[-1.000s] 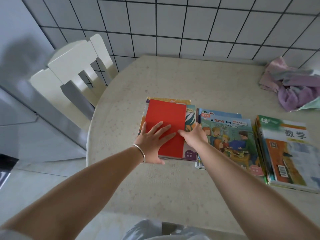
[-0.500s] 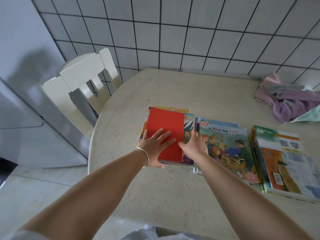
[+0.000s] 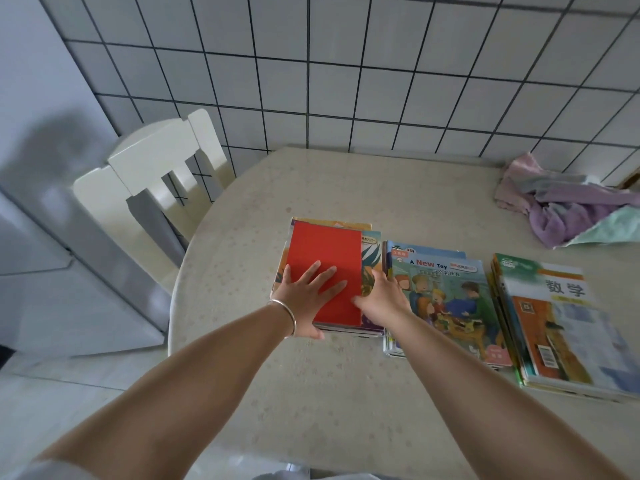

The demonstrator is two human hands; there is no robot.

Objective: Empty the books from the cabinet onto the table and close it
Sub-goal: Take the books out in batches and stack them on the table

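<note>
Left hand (image 3: 304, 296) lies flat, fingers spread, palm down on the red book (image 3: 323, 271) topping the left stack on the table (image 3: 311, 393). Right hand (image 3: 381, 299) w/ fingers loosely bent touches that book's right edge, beside the "A New Toy" stack (image 3: 446, 299).

Bare forearms, one bangle

A thin silver bangle (image 3: 289, 315) circled the left wrist; a pale sleeve edge (image 3: 52, 471), blurred, possibly grey-white.

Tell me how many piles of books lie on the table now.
3. The left pile, red book on top, lies under both hands. The middle pile is beside it. The right pile is nearest the table's right edge. Books lower in each pile are mostly hidden.
</note>
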